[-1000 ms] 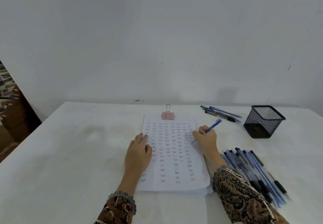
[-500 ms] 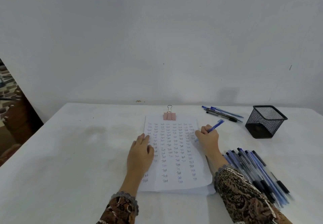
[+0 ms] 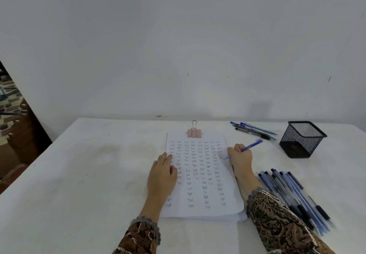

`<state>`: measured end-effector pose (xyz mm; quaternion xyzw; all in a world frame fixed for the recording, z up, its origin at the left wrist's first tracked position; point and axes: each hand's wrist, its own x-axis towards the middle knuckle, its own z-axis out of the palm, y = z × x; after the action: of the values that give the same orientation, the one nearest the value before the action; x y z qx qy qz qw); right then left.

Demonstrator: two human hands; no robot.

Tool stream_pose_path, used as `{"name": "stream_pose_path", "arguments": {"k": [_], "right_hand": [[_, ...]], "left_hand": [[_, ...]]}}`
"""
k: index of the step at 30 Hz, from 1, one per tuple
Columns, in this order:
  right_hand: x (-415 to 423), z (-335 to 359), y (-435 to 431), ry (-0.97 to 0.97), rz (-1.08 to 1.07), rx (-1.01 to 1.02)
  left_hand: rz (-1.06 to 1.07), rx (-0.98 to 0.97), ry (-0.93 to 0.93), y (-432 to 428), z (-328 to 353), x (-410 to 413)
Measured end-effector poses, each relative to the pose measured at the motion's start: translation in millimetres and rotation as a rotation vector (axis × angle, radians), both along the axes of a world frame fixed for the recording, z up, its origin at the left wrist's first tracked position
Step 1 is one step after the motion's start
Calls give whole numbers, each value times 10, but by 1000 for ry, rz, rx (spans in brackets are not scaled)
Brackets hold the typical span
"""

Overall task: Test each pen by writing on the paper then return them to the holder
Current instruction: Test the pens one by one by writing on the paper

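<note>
White table (image 3: 83, 174), paper (image 3: 200, 176) at centre. My right hand (image 3: 240, 159) grips a blue pen (image 3: 250, 146), tip at the sheet's right edge; my left hand (image 3: 161, 174) rests flat on its left edge. Holder (image 3: 302, 139) stands far right.

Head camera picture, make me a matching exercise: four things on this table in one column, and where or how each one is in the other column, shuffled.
Things:
1. binder clip
2. mesh holder
3. left hand
4. right hand

States:
A. grips a blue pen
B. black, on the right of the table
C. pink, clipped to the top edge of the paper
D. rests flat on the paper's left edge

Pairs: 1-C, 2-B, 3-D, 4-A
</note>
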<state>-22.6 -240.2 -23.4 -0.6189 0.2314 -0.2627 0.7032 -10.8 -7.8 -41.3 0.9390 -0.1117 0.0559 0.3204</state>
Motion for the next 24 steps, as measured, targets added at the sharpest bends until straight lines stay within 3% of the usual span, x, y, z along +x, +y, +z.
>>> {"name": "stream_pose_path", "arguments": {"k": [3, 6, 11, 15, 24], "right_hand": [[-22, 30, -26, -91, 0, 256], [-98, 95, -18, -102, 25, 263], [-279, 148, 92, 1, 12, -74], [-499, 160, 290, -47, 20, -340], [-922, -113, 546, -125, 30, -570]], "left_hand": [[-11, -12, 1, 2, 33, -11], [-8, -96, 17, 12, 40, -27], [-7, -361, 0, 52, 143, -95], [-1, -499, 16, 102, 231, -176], [20, -579, 25, 241, 156, -669]]}}
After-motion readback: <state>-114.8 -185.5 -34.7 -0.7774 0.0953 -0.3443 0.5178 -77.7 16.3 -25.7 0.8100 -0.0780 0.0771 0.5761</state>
